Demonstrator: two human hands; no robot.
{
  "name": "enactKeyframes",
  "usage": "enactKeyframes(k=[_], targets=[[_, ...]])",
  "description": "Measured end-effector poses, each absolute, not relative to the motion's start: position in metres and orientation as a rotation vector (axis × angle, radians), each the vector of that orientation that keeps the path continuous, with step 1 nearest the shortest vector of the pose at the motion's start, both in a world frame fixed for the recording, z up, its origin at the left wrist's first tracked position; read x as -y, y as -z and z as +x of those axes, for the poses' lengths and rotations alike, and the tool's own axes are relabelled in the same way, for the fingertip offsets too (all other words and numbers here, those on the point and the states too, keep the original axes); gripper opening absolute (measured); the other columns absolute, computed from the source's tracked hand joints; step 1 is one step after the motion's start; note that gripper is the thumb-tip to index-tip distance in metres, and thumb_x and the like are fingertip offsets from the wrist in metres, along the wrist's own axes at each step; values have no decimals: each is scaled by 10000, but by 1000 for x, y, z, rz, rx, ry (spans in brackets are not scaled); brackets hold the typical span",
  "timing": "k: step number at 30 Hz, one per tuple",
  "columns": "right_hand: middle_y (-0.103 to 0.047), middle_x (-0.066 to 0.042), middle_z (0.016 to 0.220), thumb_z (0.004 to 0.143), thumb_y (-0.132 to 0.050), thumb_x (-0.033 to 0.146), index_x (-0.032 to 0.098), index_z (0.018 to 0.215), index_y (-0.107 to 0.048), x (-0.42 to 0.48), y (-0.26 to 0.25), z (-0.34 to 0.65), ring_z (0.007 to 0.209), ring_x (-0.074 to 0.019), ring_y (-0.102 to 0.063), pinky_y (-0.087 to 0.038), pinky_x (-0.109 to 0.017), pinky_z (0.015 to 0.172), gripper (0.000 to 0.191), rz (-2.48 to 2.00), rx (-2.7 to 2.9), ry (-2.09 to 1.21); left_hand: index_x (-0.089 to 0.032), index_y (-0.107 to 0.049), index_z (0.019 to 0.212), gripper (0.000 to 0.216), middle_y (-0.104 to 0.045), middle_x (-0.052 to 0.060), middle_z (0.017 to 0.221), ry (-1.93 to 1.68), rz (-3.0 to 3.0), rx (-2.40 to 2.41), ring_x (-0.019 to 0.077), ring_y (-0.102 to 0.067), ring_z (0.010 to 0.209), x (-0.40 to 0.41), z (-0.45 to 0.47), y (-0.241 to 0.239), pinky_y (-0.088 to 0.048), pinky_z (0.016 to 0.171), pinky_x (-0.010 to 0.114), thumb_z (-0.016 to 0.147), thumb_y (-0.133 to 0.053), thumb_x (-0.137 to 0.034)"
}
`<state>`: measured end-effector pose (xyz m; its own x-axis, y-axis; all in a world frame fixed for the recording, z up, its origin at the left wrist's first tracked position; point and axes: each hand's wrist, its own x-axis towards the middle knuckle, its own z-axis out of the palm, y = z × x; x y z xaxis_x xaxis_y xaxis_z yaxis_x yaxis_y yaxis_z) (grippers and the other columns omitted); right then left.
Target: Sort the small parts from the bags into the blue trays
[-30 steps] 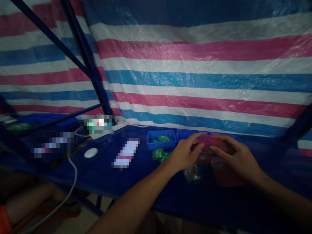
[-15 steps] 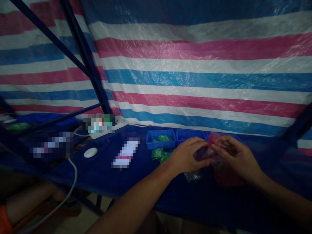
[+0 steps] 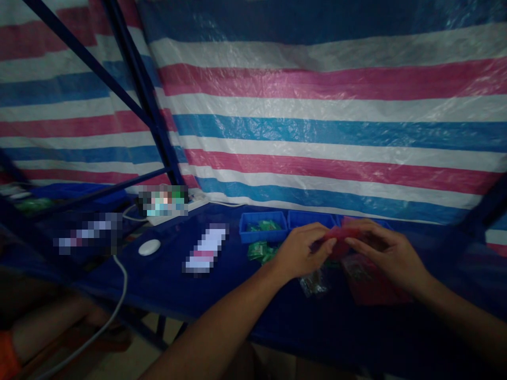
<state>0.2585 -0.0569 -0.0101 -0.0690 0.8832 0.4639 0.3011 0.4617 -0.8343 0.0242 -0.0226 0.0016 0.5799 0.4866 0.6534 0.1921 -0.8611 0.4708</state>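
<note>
My left hand [image 3: 300, 252] and my right hand [image 3: 386, 252] meet over the dark blue table [image 3: 222, 295], fingers pinched on a small red plastic bag [image 3: 339, 235] held between them. Under my right hand lies a pile of red bags [image 3: 370, 282]. A small clear packet [image 3: 312, 282] with something brown inside lies below my left hand. Green packets [image 3: 261, 250] lie to the left of my left hand, and more sit in a small blue tray [image 3: 262, 226] behind them.
A second blue tray [image 3: 311, 218] stands beside the first. A round white object [image 3: 149, 247], a power strip [image 3: 174, 203] and a grey cable [image 3: 119, 295] are at the left. A striped tarp [image 3: 317, 116] hangs behind. Someone's leg [image 3: 43, 332] shows at lower left.
My hands have stayed over the same spot, working the red bag between the fingertips; it now looks stretched flatter between both hands.
</note>
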Motion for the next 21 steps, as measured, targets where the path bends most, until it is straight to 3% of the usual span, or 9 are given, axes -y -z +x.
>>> enactKeyframes(k=[4,9,13,18,21], targets=[[-804,-33,977,828,-846,511,304,972,-809,59,10,261,899,-274,-773,-648,-415,878,254,-1117,1545,-668,-153,-739,1043,314,-742,81,943,-1110,2430,-656,196,-680,859,22,24,-1,-527,777,296,1030,-558,-410],[-797,-42,931,836,-835,517,296,966,-786,57,7,261,841,-282,-771,-667,-409,766,262,-1121,1383,-730,-205,-672,1282,399,-769,65,1114,-1108,2257,-775,222,-721,966,22,25,3,-554,843,316,943,-704,-414],[-784,-31,883,810,-864,492,304,1008,-763,54,5,260,744,-247,-749,-665,-381,694,291,-1109,1321,-761,-206,-586,1334,471,-767,57,1031,-1203,1968,-747,206,-740,912,17,29,9,-583,824,321,926,-740,-385],[-798,-36,974,770,-899,471,319,1038,-755,52,11,260,842,-262,-768,-668,-382,741,340,-1076,1279,-806,-192,-576,1282,435,-765,90,1124,-1237,1722,-650,204,-750,968,7,32,15,-592,826,308,927,-751,-372],[-801,-34,1006,814,-858,481,318,1086,-756,50,12,263,903,-274,-768,-653,-409,817,333,-1105,1335,-765,-170,-649,1174,382,-772,90,1108,-1200,1770,-722,187,-737,869,7,30,13,-569,738,280,921,-753,-436]])
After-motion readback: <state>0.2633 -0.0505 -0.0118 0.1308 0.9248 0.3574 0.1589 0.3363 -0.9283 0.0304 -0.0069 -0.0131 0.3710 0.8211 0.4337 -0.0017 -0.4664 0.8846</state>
